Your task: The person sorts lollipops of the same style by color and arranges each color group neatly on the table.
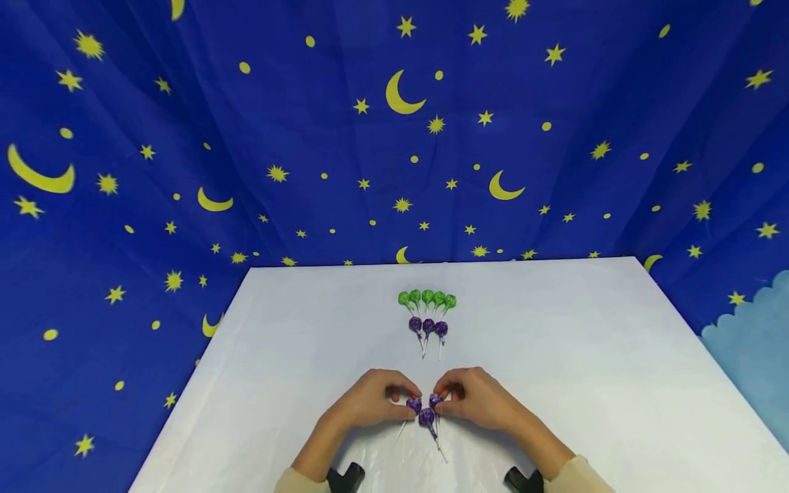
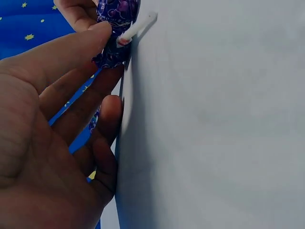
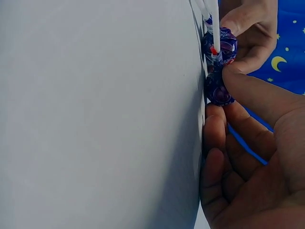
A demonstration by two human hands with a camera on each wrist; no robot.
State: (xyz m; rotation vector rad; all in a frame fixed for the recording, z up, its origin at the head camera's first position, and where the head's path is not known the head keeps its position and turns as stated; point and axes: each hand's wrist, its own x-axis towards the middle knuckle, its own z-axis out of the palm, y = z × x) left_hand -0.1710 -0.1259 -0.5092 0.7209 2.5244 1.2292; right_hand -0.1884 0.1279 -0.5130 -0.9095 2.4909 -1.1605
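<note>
Three purple-wrapped lollipops lie close together near the table's front, between two hands. My left hand (image 1: 377, 397) pinches the left lollipop (image 1: 414, 405) by its head, thumb on the near side and fingertips on the far side; its white stick points down to the left. Opposite it, my right hand (image 1: 479, 400) pinches the right lollipop (image 1: 435, 399) between thumb and fingers, as the right wrist view also shows at its dark wrapper (image 3: 219, 90). Just in front of both sits a third lollipop (image 1: 427, 418), its stick slanting down to the right.
Farther back on the white table (image 1: 296, 329), several green lollipops (image 1: 428, 296) form a row with sticks converging. Three more purple lollipops (image 1: 428, 326) overlap those sticks. A blue curtain with yellow moons and stars (image 1: 345, 137) hangs behind the table and along its sides.
</note>
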